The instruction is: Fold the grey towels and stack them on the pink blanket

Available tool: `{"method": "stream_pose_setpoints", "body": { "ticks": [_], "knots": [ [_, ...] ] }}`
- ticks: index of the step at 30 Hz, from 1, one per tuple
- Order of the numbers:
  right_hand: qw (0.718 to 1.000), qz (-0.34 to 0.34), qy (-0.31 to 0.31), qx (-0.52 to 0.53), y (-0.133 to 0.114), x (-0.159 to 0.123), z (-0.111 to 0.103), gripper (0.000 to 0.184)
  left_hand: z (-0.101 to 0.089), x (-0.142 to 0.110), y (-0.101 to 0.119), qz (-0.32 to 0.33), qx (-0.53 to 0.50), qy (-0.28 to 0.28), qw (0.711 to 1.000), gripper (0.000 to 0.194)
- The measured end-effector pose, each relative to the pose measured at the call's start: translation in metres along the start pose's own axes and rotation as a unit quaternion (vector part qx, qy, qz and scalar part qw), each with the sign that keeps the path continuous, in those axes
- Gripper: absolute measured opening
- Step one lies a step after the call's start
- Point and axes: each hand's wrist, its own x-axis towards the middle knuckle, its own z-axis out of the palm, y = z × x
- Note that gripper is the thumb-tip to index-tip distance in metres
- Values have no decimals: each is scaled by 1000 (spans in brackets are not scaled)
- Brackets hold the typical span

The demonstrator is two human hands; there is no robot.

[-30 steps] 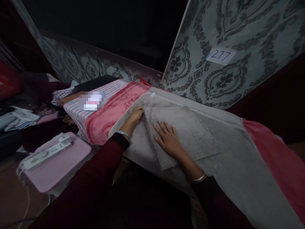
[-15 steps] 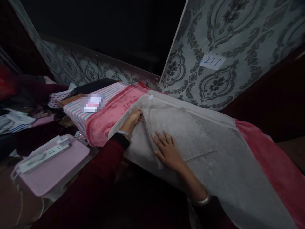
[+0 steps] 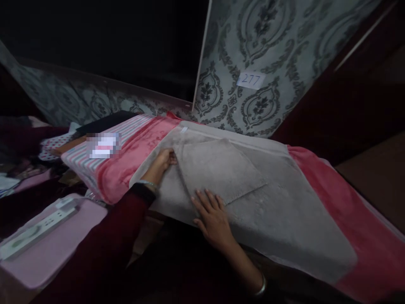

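Observation:
A grey plush cloth (image 3: 218, 169) lies flat, its outline roughly a diamond, on a larger grey blanket (image 3: 284, 211). At the cloth's left corner, my left hand (image 3: 164, 159) is closed with the fingertips pinching the edge. My right hand (image 3: 214, 218) rests palm down with fingers spread, the fingertips on the cloth's near edge and the palm over the blanket's front part. The cloth's near corner is hidden under that hand. Beneath the grey blanket, a pink blanket (image 3: 344, 211) shows on the right, with pink plush (image 3: 136, 152) on the left.
A blurred phone-like object (image 3: 104, 145) sits on striped fabric (image 3: 134, 126). At lower left, a power strip (image 3: 38, 232) lies on a pink lid-like surface (image 3: 76, 236). Behind are a large dark screen (image 3: 110, 46) and a wall label (image 3: 251, 79). Clothes are heaped at far left.
The view has turned right, so everything sits further left. My right hand has slid towards the cloth's near edge. My left hand keeps its pinch on the corner.

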Motion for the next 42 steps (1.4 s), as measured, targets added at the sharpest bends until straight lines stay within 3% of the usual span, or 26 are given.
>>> {"method": "stream_pose_setpoints", "body": {
  "ticks": [4,6,9,11,15,18,21,27,30,32,34,36,39,42],
  "knots": [
    [997,-15,25,70,12,0,-1,54,4,-33,-5,-61,31,-70,995,22],
    [991,8,73,112,24,-1,2,48,6,-44,-12,-59,35,-87,994,32],
    [963,117,196,142,48,-5,11,46,10,-51,-23,-29,30,-79,996,51],
    [933,200,263,143,65,-9,18,49,13,-51,-31,0,31,-70,997,49],
    [905,268,294,149,100,-16,23,59,21,-52,-44,45,3,-46,998,47],
    [906,304,272,115,126,-10,8,61,29,-53,-47,68,-36,-20,997,52],
    [919,322,216,80,144,13,-17,58,35,-57,-42,66,-44,-13,997,51],
    [979,185,68,61,126,85,-54,56,29,-64,-40,67,5,-24,997,52],
    [989,131,-50,53,116,108,-54,54,16,-64,-40,81,93,4,992,71],
    [989,109,-86,56,119,118,-54,51,11,-63,-34,180,196,68,962,86],
    [990,105,-64,66,127,128,-56,48,18,-61,-25,316,326,108,884,87],
    [991,119,-29,61,137,139,-59,48,35,-58,-19,395,456,76,794,77],
    [991,133,-13,14,152,153,-58,54,70,-52,-21,368,612,-3,699,67],
    [990,132,-43,-11,166,157,-47,59,89,-47,-35,301,706,-31,641,64]
  ]
}}
